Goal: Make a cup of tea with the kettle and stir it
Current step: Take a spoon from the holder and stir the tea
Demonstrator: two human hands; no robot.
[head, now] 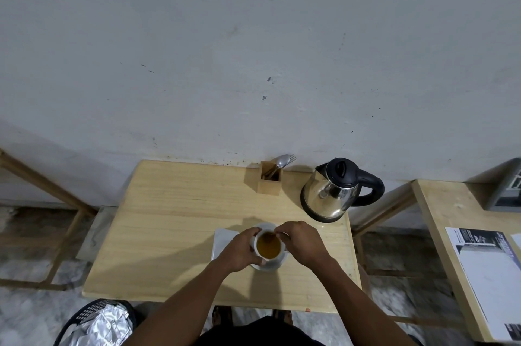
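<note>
**Open table to the left, clutter to the back right**

The wooden table [158,232] lies bare across its left half, so a hand could pass freely there. At the back edge, against the wall, a wooden cutlery holder [269,182] stands upright, with the kettle [335,190] near it to the right, a gap of bare wood between them. The cup [269,247] on its saucer sits near the front, both hands closed around it; the kettle stands just behind the right hand [303,244]. The left hand [239,251] blocks the cup's left side.

Glossy metal kettle [332,193]; matt wood table [174,232].
</note>
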